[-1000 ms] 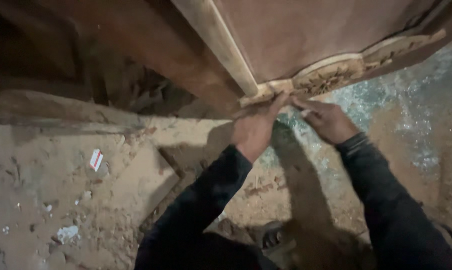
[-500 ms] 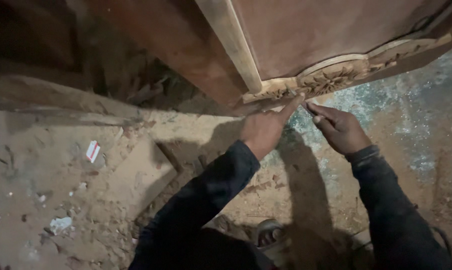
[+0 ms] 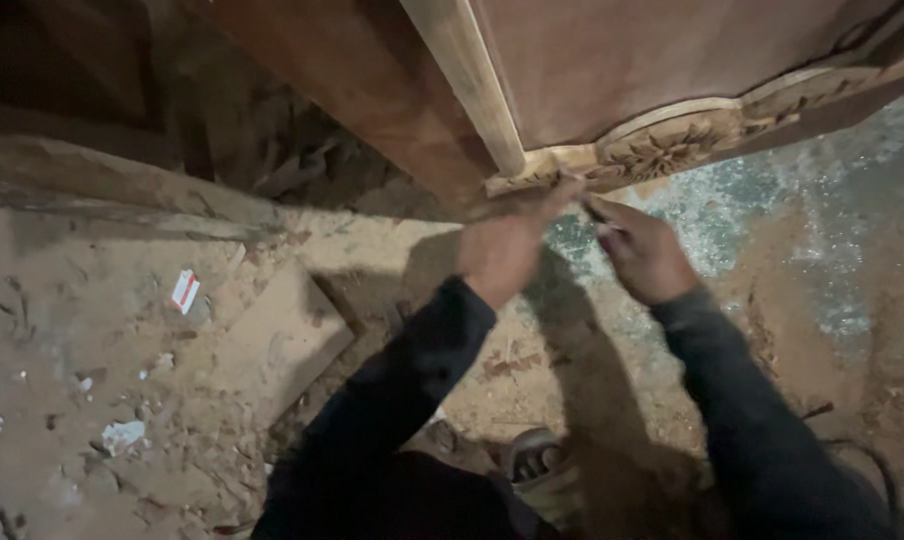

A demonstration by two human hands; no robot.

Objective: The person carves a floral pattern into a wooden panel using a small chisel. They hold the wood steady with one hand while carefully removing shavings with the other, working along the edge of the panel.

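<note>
A reddish-brown wooden furniture panel (image 3: 652, 60) stands tilted over the floor, with a pale upright rail (image 3: 467, 80) and a pale carved trim (image 3: 672, 145) along its lower edge. My left hand (image 3: 502, 250) reaches up and its fingertips press on the left end of the carved trim, near the corner. Just below the trim and beside the left hand, my right hand (image 3: 644, 255) is closed around a small thin tool (image 3: 600, 216) that points towards the carving. What kind of tool it is I cannot make out. Both arms wear dark sleeves.
The dirt floor is strewn with sawdust and wood chips. A flat board (image 3: 272, 340) lies to the left, with a small white and red packet (image 3: 185, 290) beyond it. A long timber (image 3: 102, 185) runs along the left. My shoe (image 3: 537, 465) shows at the bottom.
My right hand has drawn back slightly down and right from the trim, and the left hand stays at the trim's corner. The view has shifted a little.
</note>
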